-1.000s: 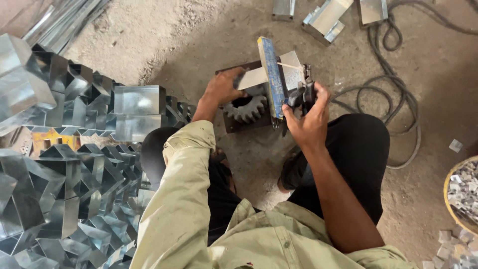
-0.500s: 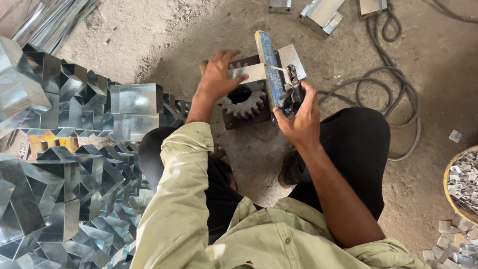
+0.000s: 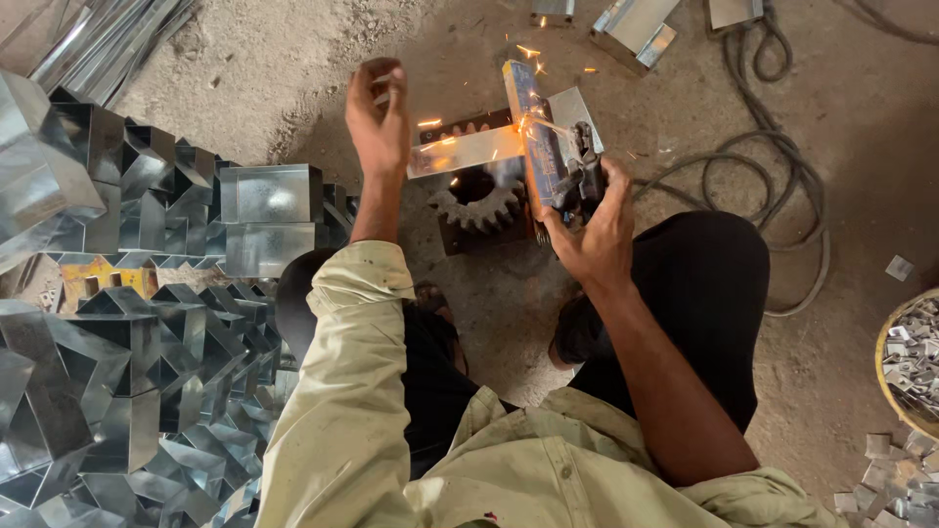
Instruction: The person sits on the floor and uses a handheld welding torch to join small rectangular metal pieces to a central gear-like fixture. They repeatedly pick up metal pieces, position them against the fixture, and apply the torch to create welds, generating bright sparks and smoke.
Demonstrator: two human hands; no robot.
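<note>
While sparks fly off the metal strip (image 3: 468, 152), the right hand (image 3: 597, 230) should hold its clamped spot-welding tool (image 3: 562, 161) steady, the open, empty left hand (image 3: 380, 117) raised clear.

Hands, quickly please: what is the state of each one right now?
Left hand: raised above the metal strip, fingers loosely curled, holding nothing visible.
Right hand: closed on the welding tool, sparks at the strip.
</note>
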